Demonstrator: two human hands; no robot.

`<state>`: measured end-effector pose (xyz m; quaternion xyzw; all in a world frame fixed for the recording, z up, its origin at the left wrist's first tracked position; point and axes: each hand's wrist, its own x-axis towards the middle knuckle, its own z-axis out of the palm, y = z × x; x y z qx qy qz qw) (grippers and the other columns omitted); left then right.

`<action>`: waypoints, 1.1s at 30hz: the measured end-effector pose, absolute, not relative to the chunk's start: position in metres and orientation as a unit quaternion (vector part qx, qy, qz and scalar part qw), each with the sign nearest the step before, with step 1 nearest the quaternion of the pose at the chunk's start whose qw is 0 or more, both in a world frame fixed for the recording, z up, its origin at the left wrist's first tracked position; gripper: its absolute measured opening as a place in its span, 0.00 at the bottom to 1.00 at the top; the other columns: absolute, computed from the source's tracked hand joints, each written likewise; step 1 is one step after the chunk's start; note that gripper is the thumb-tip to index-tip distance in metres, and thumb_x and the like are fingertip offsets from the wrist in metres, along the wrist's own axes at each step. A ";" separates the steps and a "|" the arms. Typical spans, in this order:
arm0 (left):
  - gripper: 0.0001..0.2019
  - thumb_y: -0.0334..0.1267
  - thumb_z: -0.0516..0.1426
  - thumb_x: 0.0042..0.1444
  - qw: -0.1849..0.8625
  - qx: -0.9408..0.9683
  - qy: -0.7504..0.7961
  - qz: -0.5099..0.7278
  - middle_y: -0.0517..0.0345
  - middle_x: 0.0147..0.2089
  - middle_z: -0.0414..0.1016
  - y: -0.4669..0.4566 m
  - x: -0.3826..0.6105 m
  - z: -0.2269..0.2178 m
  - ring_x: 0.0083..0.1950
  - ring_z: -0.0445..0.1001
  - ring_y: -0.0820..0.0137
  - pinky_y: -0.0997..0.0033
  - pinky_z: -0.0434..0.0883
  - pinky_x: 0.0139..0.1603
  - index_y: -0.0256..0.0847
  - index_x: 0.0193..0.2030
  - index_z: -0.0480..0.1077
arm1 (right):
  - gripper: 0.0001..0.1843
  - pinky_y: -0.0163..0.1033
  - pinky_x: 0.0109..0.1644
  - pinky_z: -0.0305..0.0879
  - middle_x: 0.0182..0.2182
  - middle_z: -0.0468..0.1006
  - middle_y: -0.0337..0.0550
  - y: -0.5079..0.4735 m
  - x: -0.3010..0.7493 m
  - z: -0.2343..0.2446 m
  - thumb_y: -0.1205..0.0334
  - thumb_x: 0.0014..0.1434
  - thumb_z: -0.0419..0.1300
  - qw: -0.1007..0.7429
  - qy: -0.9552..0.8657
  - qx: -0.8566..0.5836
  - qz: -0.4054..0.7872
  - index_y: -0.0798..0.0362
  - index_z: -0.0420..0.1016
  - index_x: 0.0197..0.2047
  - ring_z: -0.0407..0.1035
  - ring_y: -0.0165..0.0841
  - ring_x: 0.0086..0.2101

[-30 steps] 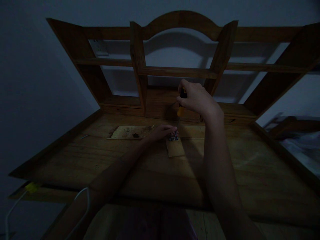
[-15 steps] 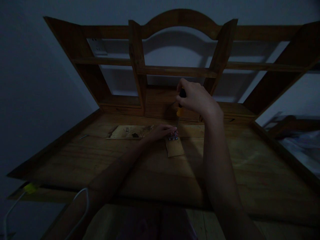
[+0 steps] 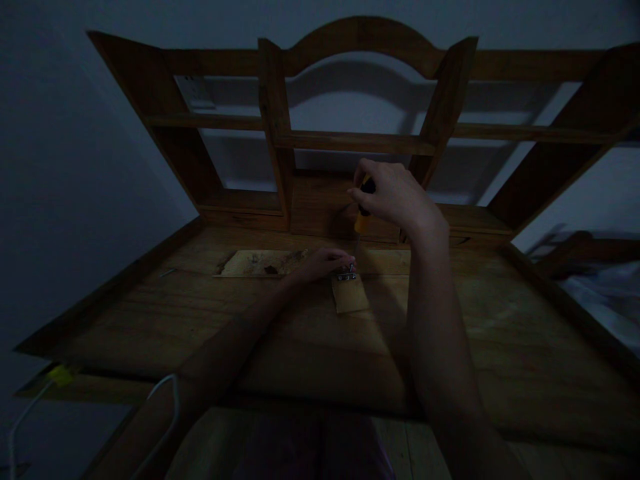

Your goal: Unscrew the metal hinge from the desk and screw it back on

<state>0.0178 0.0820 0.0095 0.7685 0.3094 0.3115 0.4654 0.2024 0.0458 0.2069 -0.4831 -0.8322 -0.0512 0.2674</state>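
A screwdriver [image 3: 361, 222] with a black and yellow handle stands nearly upright in my right hand [image 3: 397, 193], its fingers closed around the handle top. Its thin shaft points down to a small shiny metal hinge [image 3: 346, 276]. My left hand [image 3: 327, 261] pinches at the hinge from the left, with the fingertips by the screwdriver's tip. Beneath the hinge lies a small flat wooden block [image 3: 350, 297]. Dim light hides fine detail at the fingertips, and I cannot tell whether the tip sits in a screw.
Behind the block runs a long light board [image 3: 257, 263] with dark stains, on the wooden desk [image 3: 480, 320]. A small thin metal piece [image 3: 167, 272] lies to the left. A wooden shelf unit [image 3: 350, 141] rises at the back. A white cable [image 3: 175, 400] crosses near my left forearm.
My right hand and the screwdriver have shifted very slightly, and the handle has turned and tilted a little. The left hand, hinge and block stay in place.
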 end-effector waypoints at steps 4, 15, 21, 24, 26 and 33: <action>0.21 0.54 0.58 0.64 0.464 0.763 0.315 0.322 0.49 0.44 0.83 0.082 0.018 0.008 0.43 0.80 0.66 0.70 0.74 0.46 0.36 0.43 0.80 | 0.09 0.56 0.53 0.65 0.44 0.77 0.50 0.044 0.202 0.207 0.60 0.60 0.58 0.268 -0.830 -0.486 -0.054 0.49 0.72 0.45 0.71 0.48 0.47; 0.20 0.52 0.57 0.66 0.451 0.776 0.308 0.316 0.50 0.44 0.83 0.079 0.017 0.012 0.43 0.80 0.68 0.71 0.73 0.46 0.36 0.44 0.80 | 0.12 0.56 0.53 0.64 0.44 0.77 0.51 0.044 0.201 0.206 0.58 0.62 0.57 0.266 -0.829 -0.488 -0.055 0.49 0.70 0.49 0.70 0.49 0.49; 0.20 0.53 0.58 0.65 0.439 0.775 0.322 0.321 0.51 0.45 0.84 0.081 0.017 0.010 0.45 0.80 0.66 0.71 0.73 0.47 0.37 0.44 0.80 | 0.12 0.56 0.53 0.65 0.46 0.76 0.50 0.045 0.201 0.205 0.60 0.60 0.58 0.264 -0.834 -0.481 -0.055 0.49 0.70 0.48 0.71 0.48 0.48; 0.20 0.53 0.58 0.65 0.439 0.777 0.318 0.319 0.50 0.45 0.84 0.081 0.017 0.010 0.45 0.80 0.67 0.71 0.73 0.47 0.37 0.44 0.80 | 0.13 0.56 0.53 0.65 0.47 0.76 0.50 0.044 0.199 0.205 0.59 0.60 0.58 0.272 -0.831 -0.483 -0.053 0.48 0.70 0.49 0.70 0.48 0.48; 0.20 0.53 0.58 0.65 0.443 0.775 0.314 0.322 0.50 0.45 0.84 0.082 0.017 0.009 0.44 0.80 0.67 0.71 0.73 0.47 0.37 0.44 0.80 | 0.13 0.56 0.53 0.65 0.46 0.77 0.50 0.043 0.198 0.206 0.59 0.61 0.58 0.277 -0.828 -0.484 -0.057 0.48 0.70 0.49 0.70 0.48 0.48; 0.20 0.53 0.58 0.65 0.464 0.764 0.309 0.323 0.50 0.45 0.83 0.084 0.017 0.006 0.45 0.80 0.67 0.71 0.73 0.47 0.36 0.45 0.80 | 0.11 0.57 0.53 0.65 0.42 0.78 0.50 0.044 0.199 0.208 0.59 0.61 0.57 0.273 -0.830 -0.483 -0.058 0.49 0.72 0.47 0.71 0.50 0.47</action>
